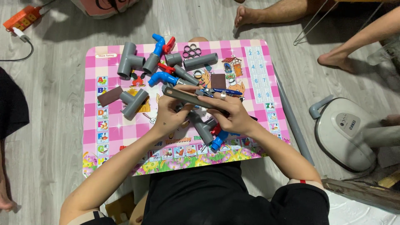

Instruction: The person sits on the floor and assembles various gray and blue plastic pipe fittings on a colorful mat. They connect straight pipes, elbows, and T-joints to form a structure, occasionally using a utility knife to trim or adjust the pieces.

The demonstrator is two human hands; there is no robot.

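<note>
My left hand [171, 114] and my right hand [231, 113] meet over the middle of a small pink checkered table [93, 125]. Between them they hold a long flat dark strip [185, 97], like a file or sanding block, angled from upper left to lower right. Under my hands lies a grey pipe piece [203, 130] with a blue and red valve [217, 141] at its end. My right hand wears a ring.
Grey tee fittings [127, 59] [134, 103], blue-handled valves [159, 45], a grey pipe [200, 61], several rings [192, 51], brown blocks [109, 96] and blue pliers [225, 91] litter the table. Other people's bare feet [246, 16] [335, 60] rest beyond it; a fan base [343, 131] stands to the right, an orange power strip [21, 18] far left.
</note>
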